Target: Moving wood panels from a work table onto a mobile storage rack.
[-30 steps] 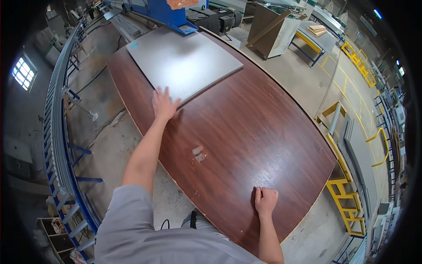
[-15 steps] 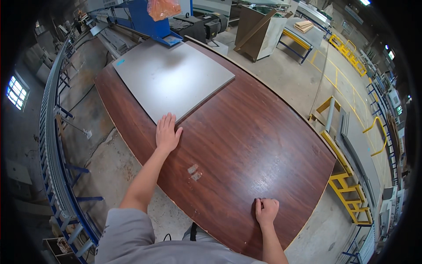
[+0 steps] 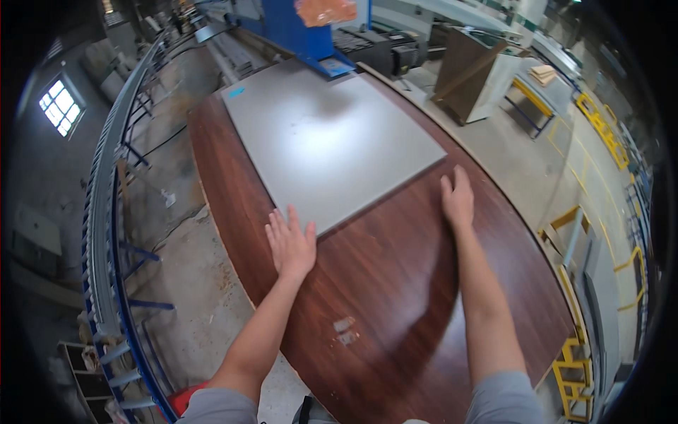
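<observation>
A flat light-grey panel (image 3: 318, 162) lies on a dark reddish-brown wood-grain tabletop (image 3: 395, 290), with a small blue-green mark (image 3: 236, 92) at its far left corner. My left hand (image 3: 292, 244) rests at the panel's near left corner, its fingers spread and the fingertips at the edge. Close to the panel's right corner is my right hand (image 3: 459, 198), thumb and fingers apart and nothing held. Whether it touches the panel edge I cannot tell.
A blue machine (image 3: 300, 28) with an orange plastic bag (image 3: 325, 11) stands at the table's far end. Along the left runs a roller conveyor (image 3: 106, 226). A grey-brown cabinet (image 3: 470, 78) and yellow racks (image 3: 573, 378) are on the right. Two small pale patches (image 3: 345, 329) mark the tabletop.
My right hand has reached forward from the near part of the tabletop to the panel's right corner, and its curled fingers have opened. My left hand stays at the near corner. The view has shifted.
</observation>
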Demonstrator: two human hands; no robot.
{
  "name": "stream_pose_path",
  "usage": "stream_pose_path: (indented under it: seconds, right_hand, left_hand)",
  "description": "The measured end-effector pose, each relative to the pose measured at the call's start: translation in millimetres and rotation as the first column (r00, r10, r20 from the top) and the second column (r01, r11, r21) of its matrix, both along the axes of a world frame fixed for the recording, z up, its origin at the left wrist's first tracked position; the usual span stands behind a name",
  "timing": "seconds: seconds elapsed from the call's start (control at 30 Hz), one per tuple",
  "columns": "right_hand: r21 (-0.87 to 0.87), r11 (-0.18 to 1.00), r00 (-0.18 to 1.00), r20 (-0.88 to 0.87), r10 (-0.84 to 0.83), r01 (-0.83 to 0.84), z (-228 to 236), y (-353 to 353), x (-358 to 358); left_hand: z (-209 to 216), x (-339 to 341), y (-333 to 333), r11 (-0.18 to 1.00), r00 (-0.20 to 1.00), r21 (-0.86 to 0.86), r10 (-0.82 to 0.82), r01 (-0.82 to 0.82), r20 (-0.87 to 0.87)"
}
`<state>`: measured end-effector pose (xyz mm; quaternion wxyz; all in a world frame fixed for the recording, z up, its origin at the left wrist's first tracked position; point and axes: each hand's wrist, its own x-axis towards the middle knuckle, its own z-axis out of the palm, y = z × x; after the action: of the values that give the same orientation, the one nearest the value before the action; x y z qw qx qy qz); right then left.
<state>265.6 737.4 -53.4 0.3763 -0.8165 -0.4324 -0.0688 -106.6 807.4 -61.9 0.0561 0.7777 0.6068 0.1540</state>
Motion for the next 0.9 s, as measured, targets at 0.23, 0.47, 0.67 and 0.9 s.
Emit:
stream_pose_path:
  seconds: [0.23,0.47,0.67,0.9]
  right_hand:
    - [-0.149,0.985,0.996,0.017,0.088,-0.085,2,87,35]
    - [-0.149,0.987,0.998,0.034,0.057,-0.052,4,15,6]
    - [-0.132,0.986,0.995,0.002,-0.102,0.101,3,-138,-40]
    - [-0.152,0.939,0.944,-0.074,-0.322,0.308,9,-334,-98]
  left_hand:
    - [7,-6,-2,0.999,0.999,-0.006,-0.036,0.036,-0.019]
    - [5,-35,-48,0.99,0.99,-0.007,-0.138,0.138,0.019]
    - [23,-75,-174,0.956,0.964,-0.132,-0.253,0.262,0.082]
    - [43,-136,-368,0.823,0.879,-0.309,-0.453,0.476,0.149]
